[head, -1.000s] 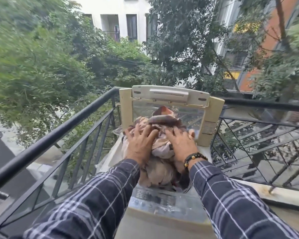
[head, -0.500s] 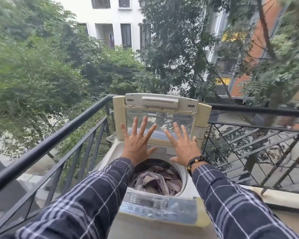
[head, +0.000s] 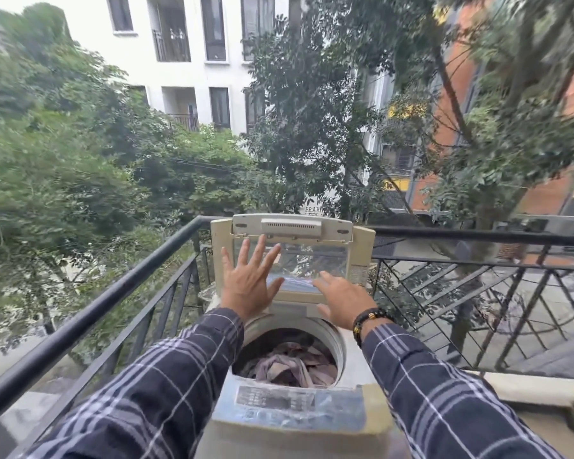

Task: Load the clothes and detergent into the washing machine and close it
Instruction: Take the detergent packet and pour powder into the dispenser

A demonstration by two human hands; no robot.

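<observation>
Left hand (head: 246, 286) spread flat, fingers apart, empty, before raised lid (head: 292, 256). Right hand (head: 343, 301) loose, empty, near lid's lower edge. Clothes (head: 287, 366) piled in drum of washing machine (head: 358, 366), by balcony railing (head: 120, 293).

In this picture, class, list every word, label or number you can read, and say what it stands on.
"PRABH", cut off by leaves: white sign behind the lid.
Second line of that sign: too hidden to read.
Control panel markings: too blurred.
Sticker on the lid's right edge: too small.
</observation>
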